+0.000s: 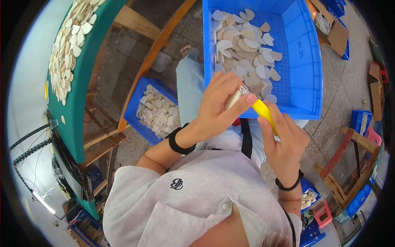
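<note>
My left hand point(220, 101) is closed around a cream-coloured flat piece point(233, 100), mostly covered by the fingers. In my right hand point(285, 142) is a yellow-handled tool point(264, 112), gripped between thumb and fingers. Its shiny end meets the piece by my left thumb, and its exact kind is hard to make out. Both hands are close together over the near edge of a large blue crate point(302, 61). Inside that crate lie many half-round cream and white pieces point(247, 41), heaped toward its left side.
A smaller blue crate point(132, 108) of similar pieces stands on the floor at left. Farther left, a green-topped table point(78, 119) carries a long pile of pieces point(68, 53). Cardboard boxes point(335, 35) and a wooden frame point(341, 164) are on the right.
</note>
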`<state>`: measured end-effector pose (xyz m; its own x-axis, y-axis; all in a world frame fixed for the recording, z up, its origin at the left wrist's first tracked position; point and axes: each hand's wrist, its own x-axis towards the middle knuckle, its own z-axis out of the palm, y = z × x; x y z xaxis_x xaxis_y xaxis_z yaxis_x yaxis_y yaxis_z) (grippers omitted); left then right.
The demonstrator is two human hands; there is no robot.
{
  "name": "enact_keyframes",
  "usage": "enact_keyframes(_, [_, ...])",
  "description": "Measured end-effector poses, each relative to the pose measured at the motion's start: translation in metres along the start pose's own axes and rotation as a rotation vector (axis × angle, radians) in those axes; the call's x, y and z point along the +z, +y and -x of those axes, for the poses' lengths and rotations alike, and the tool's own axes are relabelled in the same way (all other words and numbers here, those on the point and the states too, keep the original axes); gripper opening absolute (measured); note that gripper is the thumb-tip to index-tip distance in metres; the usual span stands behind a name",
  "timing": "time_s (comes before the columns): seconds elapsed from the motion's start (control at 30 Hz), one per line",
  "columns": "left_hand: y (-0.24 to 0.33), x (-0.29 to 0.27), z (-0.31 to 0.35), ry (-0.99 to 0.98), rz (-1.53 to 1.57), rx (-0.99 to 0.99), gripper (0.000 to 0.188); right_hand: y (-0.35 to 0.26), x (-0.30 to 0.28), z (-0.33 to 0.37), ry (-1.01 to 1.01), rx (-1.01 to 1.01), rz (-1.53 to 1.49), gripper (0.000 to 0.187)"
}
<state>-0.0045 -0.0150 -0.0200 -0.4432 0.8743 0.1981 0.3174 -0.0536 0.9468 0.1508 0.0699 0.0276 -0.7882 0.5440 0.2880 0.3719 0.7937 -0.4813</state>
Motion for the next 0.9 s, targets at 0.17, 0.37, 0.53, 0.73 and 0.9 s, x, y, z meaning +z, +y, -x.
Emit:
enact_keyframes(0.17, [0.011,0.005,0.001,-0.042,0.515,-0.368,0.03,0.002,0.008,0.0,0.049,0.183,-0.264,0.026])
enact_keyframes(0.37, [0.002,-0.003,-0.008,-0.144,1.153,-0.524,0.034,0.003,0.003,0.004,0.072,0.389,-0.418,0.024])
enact_keyframes(0.53, [0.003,-0.003,-0.01,-0.19,1.15,-0.563,0.042,0.004,0.006,0.005,0.085,0.312,-0.402,0.025])
enact_keyframes(0.73, [0.009,-0.003,-0.008,-0.134,1.133,-0.586,0.048,-0.001,0.003,0.003,0.028,0.248,-0.423,0.025])
enact_keyframes(0.9, [0.019,0.0,-0.004,-0.148,0.658,-0.403,0.033,-0.001,0.003,0.0,0.031,0.114,-0.323,0.027])
